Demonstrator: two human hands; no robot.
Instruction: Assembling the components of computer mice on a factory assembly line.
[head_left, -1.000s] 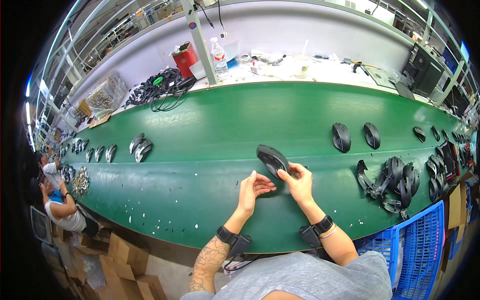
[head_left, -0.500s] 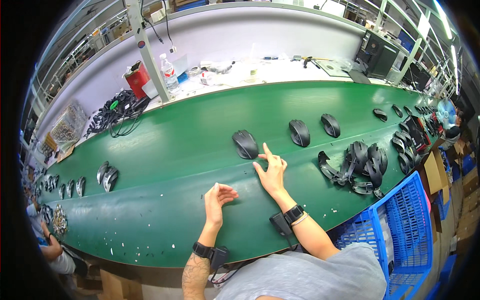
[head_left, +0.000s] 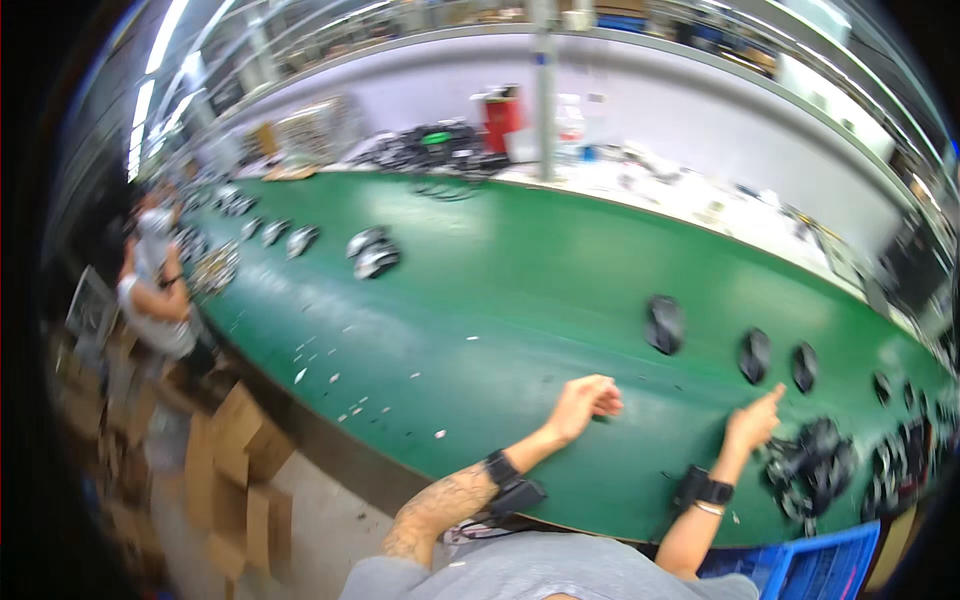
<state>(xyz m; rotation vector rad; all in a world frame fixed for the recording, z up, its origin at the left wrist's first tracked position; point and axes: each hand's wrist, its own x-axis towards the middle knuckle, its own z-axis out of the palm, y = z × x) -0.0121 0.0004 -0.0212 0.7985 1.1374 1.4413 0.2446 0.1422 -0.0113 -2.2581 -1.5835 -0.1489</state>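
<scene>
My left hand (head_left: 588, 405) is above the near half of the green work table, its fingers curled in and nothing plainly in them; motion softens their outline. Farther right, my right hand (head_left: 752, 422) stretches its index finger toward the black computer mice, the other fingers loosely bent, holding nothing. Closest to that fingertip are a black mouse (head_left: 755, 355) and another mouse (head_left: 804, 367). A third black mouse (head_left: 664, 324) lies farther left, beyond my left hand. Beside my right hand rests a heap of black mouse shells (head_left: 815, 460).
Light-topped mouse parts (head_left: 375, 252) lie on the left of the green table (head_left: 500, 250). White scraps dot its near side. A blue crate (head_left: 825, 562) stands at lower right, cardboard boxes (head_left: 235, 450) at left. A co-worker (head_left: 160, 290) is at the far left.
The view has swung left, bringing the co-worker and boxes into fuller sight. My left hand's fingers have curled in. The mice remain on the table.
</scene>
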